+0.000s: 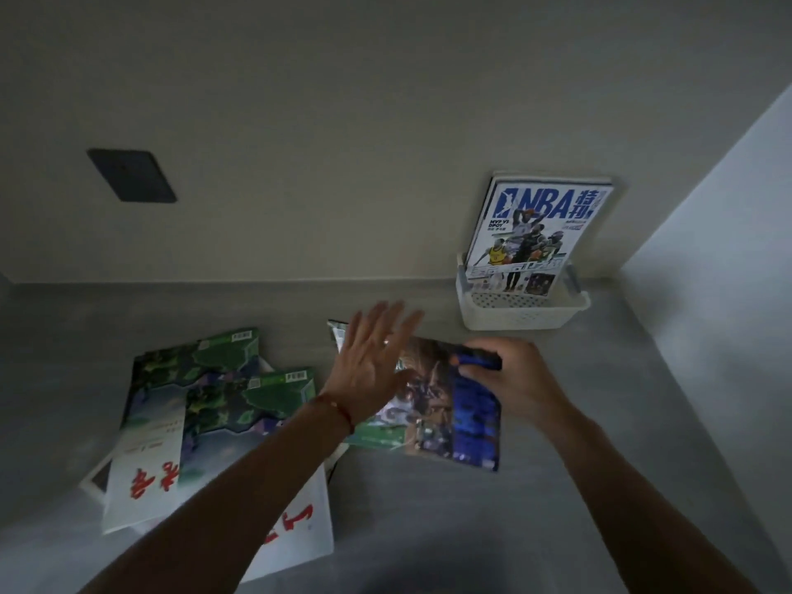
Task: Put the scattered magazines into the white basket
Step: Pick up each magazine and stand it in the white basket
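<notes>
- Head view shows a grey worktop meeting a pale wall, with the white basket standing at the wall's foot; every place below is given from that basket.
- Two green-and-white magazines with red characters lie overlapped flat on the worktop, well to the basket's left and nearer the camera.
- A basketball magazine with a dark blue edge lies just in front of the basket, slightly to its left, with a green-edged one partly under it.
- An NBA magazine stands upright inside the basket, leaning back against the wall.
- Left hand, a red cord at the wrist, is spread flat with fingers straight over the basketball magazine's left half; its grip is wide open and has hold of nothing.
- Right hand sits nearest the basket, its grip curled closed around the basketball magazine's far right corner, the edge bent up between thumb and fingers.
- A dark wall plate is mounted far to the basket's left, higher up.
</notes>
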